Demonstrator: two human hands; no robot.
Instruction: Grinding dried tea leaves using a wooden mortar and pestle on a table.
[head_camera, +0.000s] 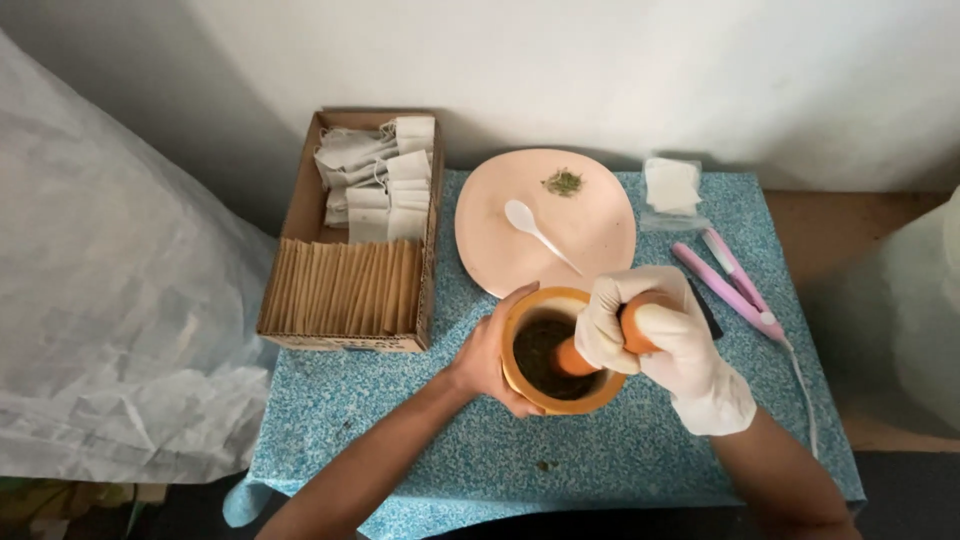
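Note:
An orange mortar (520, 385) stands on the blue speckled table (400, 410), with dark ground herb inside it. My bare left hand (492, 355) cups the mortar's left wall. In a white glove, my right hand (665, 340) grips an orange pestle (574, 357), whose tip sits down in the mortar. Behind the mortar lies a peach plate (600, 225) with a white plastic spoon (532, 228) and a small heap of green herb (563, 182).
A cardboard box (300, 200) of brown sachets and white tea bags sits at the left. A pink hand sealer (730, 280) with a white cord lies at the right, a packet of white filter bags (672, 185) behind it. White plastic sheeting (110, 300) hangs left.

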